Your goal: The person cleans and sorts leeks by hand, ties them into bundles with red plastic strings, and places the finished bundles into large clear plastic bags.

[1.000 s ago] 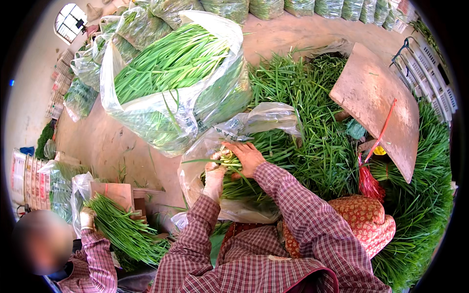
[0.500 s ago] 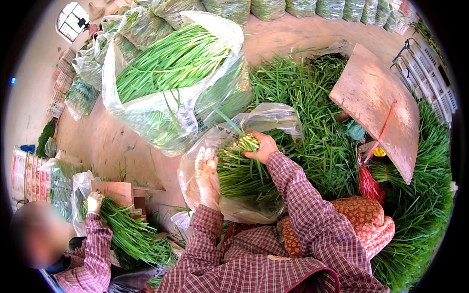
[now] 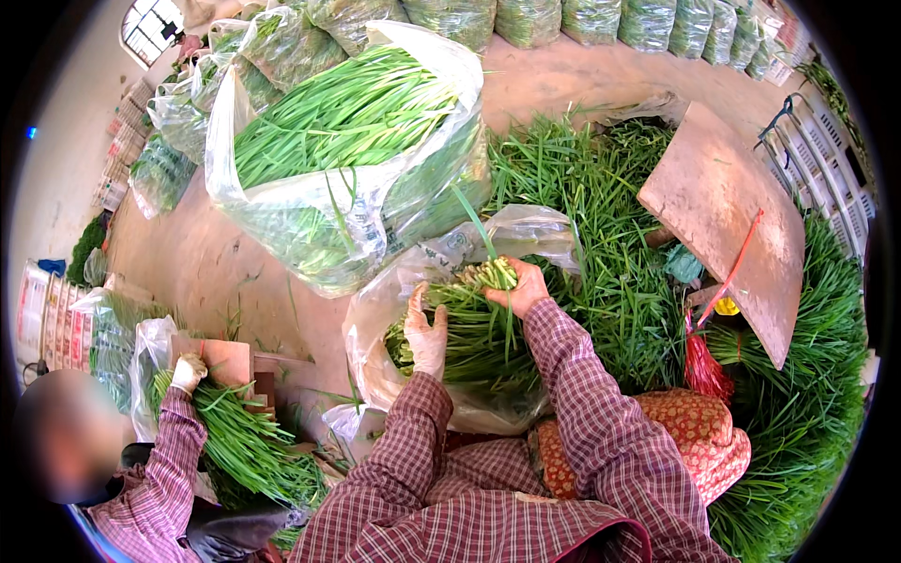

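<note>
Clasping slender stalks point(image 3: 492, 274) in right grip point(image 3: 526, 289), left grip point(image 3: 425, 336) released, crinkled clear plastic bag point(image 3: 369, 324)

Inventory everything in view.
Open bag: one, clear, centre
Bunch: one, green, over that bag
Large bag: one, clear, upper left
Background bags: many, clear, top
Loose leaves: heaps, green, right
Board: one, brownish, right
Strand tuft: one, red, below board
Crates: count unclear, white, right edge
Window: one, white, upper left
Co-worker: one, in purple check, lower left
Second bunch: one, green, lower left
Patterned cloth: one, red, lower right
Left hand: one, white-gloved, open beside bunch
Right hand: one, ungloved, gripping bunch
</note>
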Action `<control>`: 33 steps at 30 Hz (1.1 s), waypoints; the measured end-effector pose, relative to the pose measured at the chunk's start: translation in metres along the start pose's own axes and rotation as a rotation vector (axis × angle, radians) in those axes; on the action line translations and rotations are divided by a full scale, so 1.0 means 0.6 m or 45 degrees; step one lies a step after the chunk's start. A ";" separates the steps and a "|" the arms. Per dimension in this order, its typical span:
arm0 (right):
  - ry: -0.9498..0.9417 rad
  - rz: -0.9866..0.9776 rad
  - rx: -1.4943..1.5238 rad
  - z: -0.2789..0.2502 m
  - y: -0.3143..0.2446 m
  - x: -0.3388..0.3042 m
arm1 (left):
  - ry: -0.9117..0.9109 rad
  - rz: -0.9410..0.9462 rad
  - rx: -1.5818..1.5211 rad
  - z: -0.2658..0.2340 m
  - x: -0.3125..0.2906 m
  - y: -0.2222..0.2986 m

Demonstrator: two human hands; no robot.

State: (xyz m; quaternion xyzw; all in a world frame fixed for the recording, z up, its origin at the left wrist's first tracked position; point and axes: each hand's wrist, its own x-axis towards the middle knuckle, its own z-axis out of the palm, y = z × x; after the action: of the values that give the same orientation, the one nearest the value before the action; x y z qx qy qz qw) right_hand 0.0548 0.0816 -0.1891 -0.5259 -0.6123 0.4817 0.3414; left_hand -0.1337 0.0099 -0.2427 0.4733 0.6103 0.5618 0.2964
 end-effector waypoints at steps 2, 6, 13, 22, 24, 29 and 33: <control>0.090 -0.039 -0.073 0.006 0.010 -0.003 | 0.036 -0.175 -0.077 -0.011 -0.002 -0.030; 0.046 -0.035 0.197 0.026 0.015 0.002 | 0.123 -0.470 -0.254 -0.076 -0.025 -0.090; 0.077 0.014 0.282 -0.002 0.052 0.009 | 0.006 0.073 0.105 -0.076 -0.038 0.173; 0.034 0.004 0.395 -0.004 0.025 -0.004 | -0.036 -0.182 -0.310 0.016 -0.054 0.103; 0.058 0.000 0.402 -0.008 0.028 -0.005 | -0.001 -0.273 -0.503 0.010 -0.054 0.092; 0.073 -0.019 0.447 -0.012 0.027 -0.004 | 0.061 -0.402 -0.594 -0.023 -0.086 0.059; 0.092 0.058 0.376 -0.008 0.018 -0.007 | 0.090 -0.452 -0.517 -0.019 -0.108 0.069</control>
State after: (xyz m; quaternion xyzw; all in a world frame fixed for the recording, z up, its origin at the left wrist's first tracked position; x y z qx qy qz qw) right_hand 0.0637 0.0783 -0.1976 -0.5006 -0.5103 0.5548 0.4256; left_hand -0.1090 -0.0571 -0.2115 0.2698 0.5687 0.6281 0.4576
